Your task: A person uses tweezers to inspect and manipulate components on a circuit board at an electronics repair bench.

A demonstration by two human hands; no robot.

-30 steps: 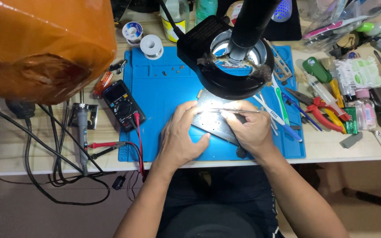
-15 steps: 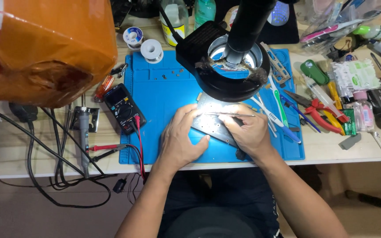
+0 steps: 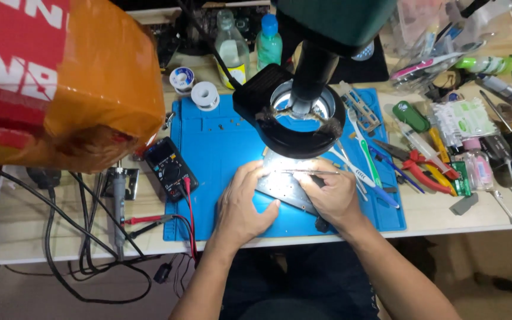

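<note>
Grey metal plate (image 3: 285,186) lay on the blue mat (image 3: 220,148) under the microscope ring light (image 3: 303,127), long axis running 10 to 4 o'clock. Left hand (image 3: 244,204) pressed its 9 o'clock edge; right hand (image 3: 330,192) pinched tweezers (image 3: 303,172) pointing toward 9 o'clock. Multimeter (image 3: 170,169) at 9 o'clock, pliers (image 3: 425,172) at 3 o'clock crowded the tabletop (image 3: 445,207).

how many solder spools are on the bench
2. One solder spool sits on the table just beyond the blue mat's far left corner; the other spool lies right beside it on that corner. More could be hidden behind the orange bag.
</note>
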